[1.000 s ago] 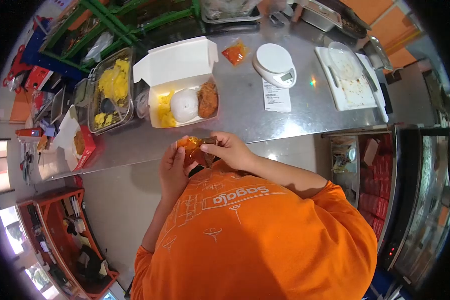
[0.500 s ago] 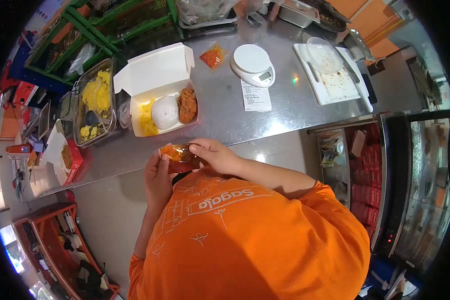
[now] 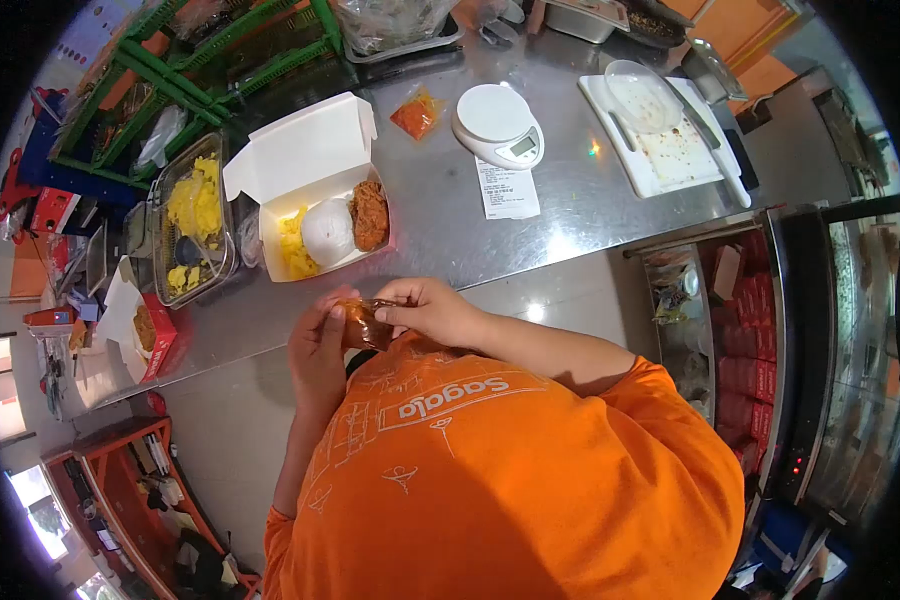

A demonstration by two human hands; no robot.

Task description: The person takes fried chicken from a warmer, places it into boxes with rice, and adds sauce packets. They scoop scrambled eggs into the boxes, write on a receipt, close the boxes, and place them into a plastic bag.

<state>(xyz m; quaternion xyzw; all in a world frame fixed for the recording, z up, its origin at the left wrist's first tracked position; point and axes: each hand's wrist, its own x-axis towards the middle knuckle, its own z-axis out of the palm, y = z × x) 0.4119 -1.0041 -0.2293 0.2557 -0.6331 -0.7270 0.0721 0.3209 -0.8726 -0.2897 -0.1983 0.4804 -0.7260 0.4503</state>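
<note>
Between my two hands, close to my chest and just off the table's front edge, is a small clear plastic sachet of orange-brown sauce [image 3: 362,325]. My left hand [image 3: 318,335] pinches one end of it, and my right hand [image 3: 420,308] grips the other end between thumb and fingers. Beyond my hands an open white takeaway box [image 3: 295,135] stands on the table. Inside it lie yellow scrambled egg [image 3: 295,243], a smooth mound of white rice [image 3: 328,232] and a piece of fried chicken [image 3: 370,216].
A second sachet [image 3: 417,113] lies near a white kitchen scale [image 3: 497,120] with a receipt [image 3: 508,192] partly under it. A clear tub [image 3: 160,225] of egg and another box [image 3: 160,340] stand left. At right is a cutting board [image 3: 670,165] with a knife. Green crates [image 3: 170,75] stand behind.
The sachet has turned in my hands, and my left fingers have shifted on it. The view has moved slightly; the things on the table stay where they were.
</note>
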